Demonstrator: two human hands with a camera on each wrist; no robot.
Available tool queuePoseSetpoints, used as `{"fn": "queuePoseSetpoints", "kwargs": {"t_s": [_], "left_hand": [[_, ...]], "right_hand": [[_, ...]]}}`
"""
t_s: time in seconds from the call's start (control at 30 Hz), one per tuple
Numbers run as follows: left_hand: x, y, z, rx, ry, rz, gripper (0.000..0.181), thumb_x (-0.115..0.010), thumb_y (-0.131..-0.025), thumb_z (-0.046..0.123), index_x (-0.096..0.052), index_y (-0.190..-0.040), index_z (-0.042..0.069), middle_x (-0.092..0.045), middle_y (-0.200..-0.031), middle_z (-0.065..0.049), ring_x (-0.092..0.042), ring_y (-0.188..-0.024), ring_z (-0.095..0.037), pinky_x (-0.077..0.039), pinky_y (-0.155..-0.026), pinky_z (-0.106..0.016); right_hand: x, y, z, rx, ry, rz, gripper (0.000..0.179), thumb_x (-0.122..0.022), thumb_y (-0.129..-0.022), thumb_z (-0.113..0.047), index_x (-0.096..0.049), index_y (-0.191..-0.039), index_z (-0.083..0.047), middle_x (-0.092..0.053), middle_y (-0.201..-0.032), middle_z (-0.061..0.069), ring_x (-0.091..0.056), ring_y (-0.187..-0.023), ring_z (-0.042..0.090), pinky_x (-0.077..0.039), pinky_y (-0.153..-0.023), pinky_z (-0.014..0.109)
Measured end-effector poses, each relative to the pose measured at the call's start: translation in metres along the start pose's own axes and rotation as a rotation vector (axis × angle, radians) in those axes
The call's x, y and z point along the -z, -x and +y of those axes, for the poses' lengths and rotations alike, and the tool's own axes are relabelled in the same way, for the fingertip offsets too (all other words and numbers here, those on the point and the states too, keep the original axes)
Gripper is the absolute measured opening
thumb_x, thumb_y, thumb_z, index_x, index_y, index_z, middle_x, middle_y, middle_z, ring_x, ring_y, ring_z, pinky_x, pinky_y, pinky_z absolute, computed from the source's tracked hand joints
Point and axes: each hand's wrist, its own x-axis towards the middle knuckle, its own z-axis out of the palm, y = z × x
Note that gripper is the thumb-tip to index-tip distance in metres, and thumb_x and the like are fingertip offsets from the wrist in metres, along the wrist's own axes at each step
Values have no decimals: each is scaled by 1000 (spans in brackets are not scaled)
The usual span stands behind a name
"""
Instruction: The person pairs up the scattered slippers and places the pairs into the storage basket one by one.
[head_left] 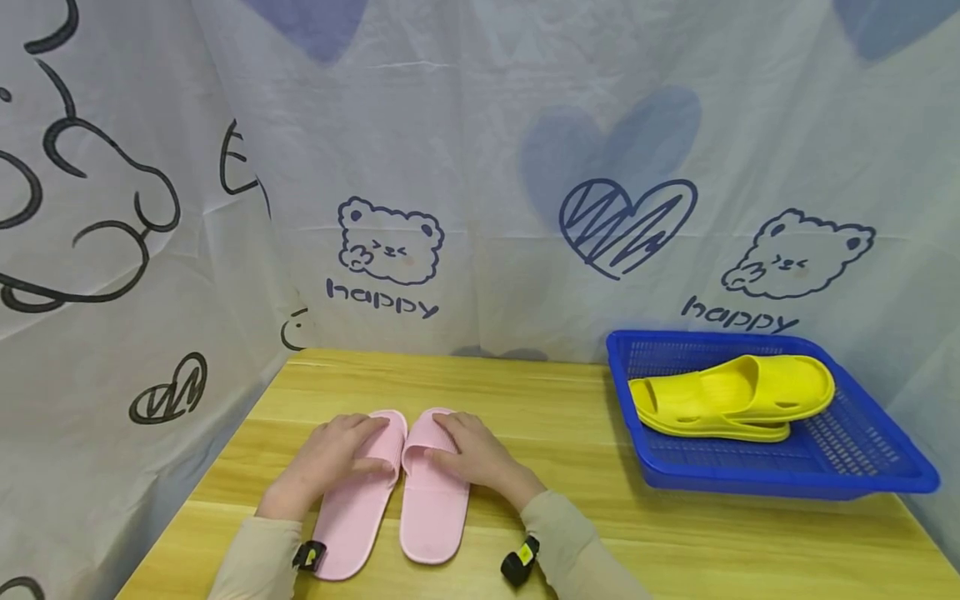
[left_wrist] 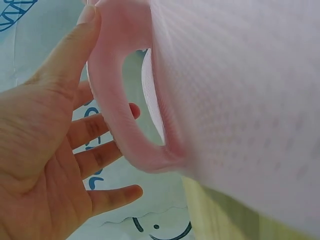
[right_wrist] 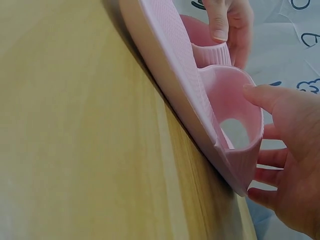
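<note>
A pair of pink slippers lies side by side on the wooden table, toes away from me. My left hand [head_left: 328, 457] is over the toe strap of the left slipper [head_left: 356, 521]. In the left wrist view its thumb [left_wrist: 75, 47] touches the strap's rim, while the other fingers spread out beyond it, fairly straight. My right hand [head_left: 483, 454] lies against the strap of the right slipper [head_left: 435, 521]. Seen from the right wrist, the thumb [right_wrist: 267, 95] touches the strap's edge and the fingers rest along its outer side, some tips partly hidden.
To the right a blue plastic basket [head_left: 757, 479] stands on the table [head_left: 555, 517]. Inside it are yellow slippers [head_left: 810, 387], one lying over the other. A white printed curtain [head_left: 480, 167] hangs behind the table and along its left side.
</note>
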Motion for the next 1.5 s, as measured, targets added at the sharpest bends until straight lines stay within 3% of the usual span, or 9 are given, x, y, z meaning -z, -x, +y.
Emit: {"fn": "queuePoseSetpoints", "kwargs": {"t_s": [0.73, 0.97, 1.5], "left_hand": [[11, -1, 5, 11, -100, 148, 81, -72, -73, 61, -58, -131, 7, -64, -123, -17, -59, -113, -38, -45, -96, -58], [14, 0, 5, 2, -157, 241, 82, -73, -72, 63, -60, -127, 4, -65, -121, -18, -61, -110, -39, -46, -91, -59], [21, -1, 8, 73, -180, 424, 79, -78, -67, 60, -62, -122, 4, -67, -115, -20, -60, -106, -40, -46, -90, -60]], "right_hand": [[13, 6, 5, 1, -15, 105, 68, -62, -91, -48, -43, -146, -12, -45, -149, 14, -40, -139, 33, -34, -116, 47], [22, 8, 7, -4, -17, 135, 69, -63, -91, -46, -43, -147, -12, -46, -149, 13, -41, -139, 33, -34, -116, 47], [44, 11, 5, -5, -25, 253, 63, -67, -90, -37, -46, -144, -10, -50, -144, 16, -44, -136, 35, -34, -115, 48]]}}
